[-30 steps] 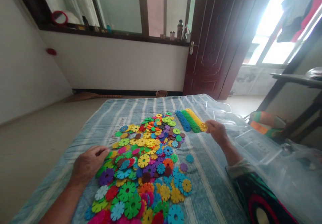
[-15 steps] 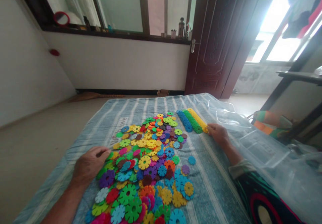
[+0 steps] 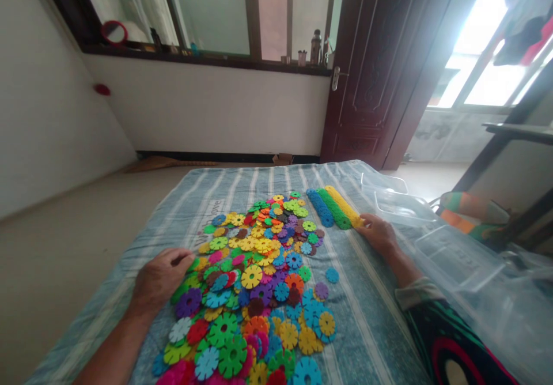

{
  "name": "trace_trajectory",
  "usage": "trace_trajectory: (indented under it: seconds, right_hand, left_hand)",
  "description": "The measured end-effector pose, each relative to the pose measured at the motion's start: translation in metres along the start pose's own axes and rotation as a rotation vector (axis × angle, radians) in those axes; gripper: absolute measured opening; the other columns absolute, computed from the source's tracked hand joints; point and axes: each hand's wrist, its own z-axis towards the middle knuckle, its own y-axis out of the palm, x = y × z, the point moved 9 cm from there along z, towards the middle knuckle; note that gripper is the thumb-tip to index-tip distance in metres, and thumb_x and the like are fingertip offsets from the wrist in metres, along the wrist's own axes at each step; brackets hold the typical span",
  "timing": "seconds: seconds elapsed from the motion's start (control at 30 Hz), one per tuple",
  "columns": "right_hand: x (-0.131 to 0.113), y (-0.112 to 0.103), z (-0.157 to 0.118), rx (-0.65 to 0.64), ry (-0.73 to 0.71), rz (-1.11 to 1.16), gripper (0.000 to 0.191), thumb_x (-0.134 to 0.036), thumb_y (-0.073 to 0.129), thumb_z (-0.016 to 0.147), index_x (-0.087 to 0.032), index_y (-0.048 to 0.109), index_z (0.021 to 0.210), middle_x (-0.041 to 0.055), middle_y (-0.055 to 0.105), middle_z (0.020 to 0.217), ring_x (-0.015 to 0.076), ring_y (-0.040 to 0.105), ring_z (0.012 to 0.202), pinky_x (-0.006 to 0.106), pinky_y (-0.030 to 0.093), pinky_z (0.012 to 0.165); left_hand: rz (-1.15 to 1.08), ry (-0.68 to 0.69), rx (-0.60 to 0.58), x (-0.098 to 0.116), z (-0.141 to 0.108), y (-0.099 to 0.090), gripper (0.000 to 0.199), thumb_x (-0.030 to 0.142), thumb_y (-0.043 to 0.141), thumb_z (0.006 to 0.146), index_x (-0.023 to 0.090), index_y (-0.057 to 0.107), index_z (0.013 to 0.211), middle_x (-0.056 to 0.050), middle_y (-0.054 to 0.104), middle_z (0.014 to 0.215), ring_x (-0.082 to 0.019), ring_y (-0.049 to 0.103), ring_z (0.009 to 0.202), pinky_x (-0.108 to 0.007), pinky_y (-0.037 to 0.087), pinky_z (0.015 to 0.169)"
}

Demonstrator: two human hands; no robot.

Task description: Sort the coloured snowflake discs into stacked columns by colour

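Observation:
A heap of colourful notched plastic discs (image 3: 252, 276) lies across the middle of the bed-like surface. My left hand (image 3: 162, 276) is at the heap's left edge, its fingers curled and thumb and forefinger together; whatever they may hold is hidden. On the far right, flat discs form three overlapping rows: a blue row (image 3: 320, 207), a green row (image 3: 333, 208) and a yellow row (image 3: 341, 203). My right hand (image 3: 379, 234) has its fingertips closed on a yellow disc at the near end of the yellow row.
A striped blue-grey cloth (image 3: 358, 293) covers the surface. Clear plastic boxes (image 3: 458, 255) stand along its right side. A single blue disc (image 3: 332, 275) and a purple disc (image 3: 321, 290) lie right of the heap. Beyond are a dark red door (image 3: 380, 56) and a window sill.
The view has shifted slightly, so everything sits a little further right. My left hand has risen a little at the heap's edge. My right hand stays at the yellow row's end.

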Motion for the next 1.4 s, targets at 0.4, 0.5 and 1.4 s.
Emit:
trace_trajectory:
  seconds: [0.4, 0.5, 1.4]
  right_hand:
    - [-0.001, 0.001, -0.002, 0.024, -0.056, 0.000, 0.037, -0.039, 0.060, 0.073, -0.021, 0.069, 0.105, 0.0017, 0.071, 0.086, 0.0182, 0.065, 0.074, 0.029, 0.043, 0.068]
    - [0.004, -0.004, -0.004, 0.035, -0.030, 0.006, 0.038, -0.040, 0.059, 0.074, -0.021, 0.069, 0.105, 0.0026, 0.071, 0.086, 0.0187, 0.065, 0.073, 0.029, 0.044, 0.067]
    - [-0.295, 0.064, -0.109, -0.394, -0.709, -0.137, 0.024, -0.030, 0.052, 0.089, -0.015, 0.070, 0.083, 0.0131, 0.062, 0.100, 0.0256, 0.051, 0.105, 0.035, 0.042, 0.081]
  left_hand:
    - [-0.014, 0.003, 0.032, 0.009, -0.007, -0.006, 0.031, 0.043, 0.046, 0.067, 0.019, 0.067, 0.070, -0.005, 0.071, 0.083, -0.019, 0.065, 0.077, -0.025, 0.048, 0.073]
    - [-0.043, 0.020, 0.060, 0.011, -0.010, -0.008, 0.030, 0.042, 0.048, 0.068, 0.019, 0.067, 0.069, -0.005, 0.071, 0.081, -0.018, 0.065, 0.074, -0.025, 0.049, 0.072]
    - [-0.076, 0.013, 0.056, 0.007, -0.015, -0.003, 0.029, 0.040, 0.047, 0.072, 0.019, 0.067, 0.070, -0.003, 0.069, 0.078, -0.017, 0.063, 0.075, -0.025, 0.046, 0.070]
